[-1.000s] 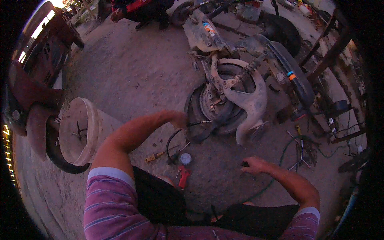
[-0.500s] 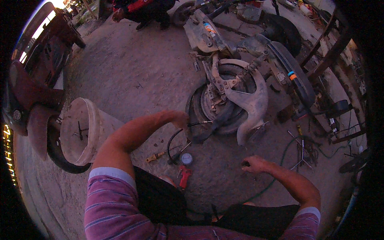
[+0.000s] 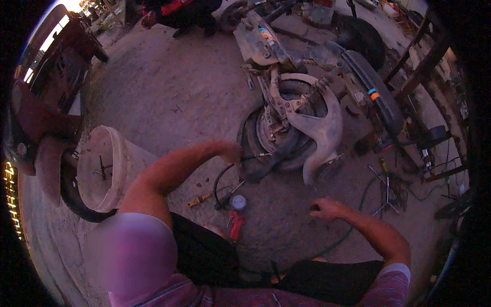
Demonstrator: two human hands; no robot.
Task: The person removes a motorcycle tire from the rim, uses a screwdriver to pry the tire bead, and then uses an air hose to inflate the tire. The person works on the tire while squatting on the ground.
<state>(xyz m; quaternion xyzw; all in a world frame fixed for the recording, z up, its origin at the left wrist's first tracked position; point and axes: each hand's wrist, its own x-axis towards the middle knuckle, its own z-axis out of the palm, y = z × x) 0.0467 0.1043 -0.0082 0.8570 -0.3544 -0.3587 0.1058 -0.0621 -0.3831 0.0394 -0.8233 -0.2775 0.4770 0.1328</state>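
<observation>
My left hand (image 3: 231,153) reaches to the near left edge of a dusty black tire (image 3: 246,130), on the wheel of a scooter lying on its side. Its fingers are dark, so their grip is hard to read. A thin black hose (image 3: 219,180) curves just below that hand, and its metal end (image 3: 264,154) lies by the wheel. Below sit a round dial gauge (image 3: 239,202) and the red handle of a tire inflator (image 3: 236,225). Over the ground at the right, my right hand (image 3: 326,209) hangs with loosely curled fingers, a gap by the thumb and nothing visible in it.
A pale fender (image 3: 327,128) arches over the wheel. The scooter body (image 3: 371,87) stretches far right. A tipped bucket (image 3: 120,163) lies at left beside a reddish vehicle (image 3: 46,112). A three-armed wrench (image 3: 387,197) and a green hose (image 3: 364,197) lie at right. Another person (image 3: 186,15) crouches far off.
Both hands stay almost where they were. The inflator, hose and wheel have not visibly moved; the view has shifted very slightly.
</observation>
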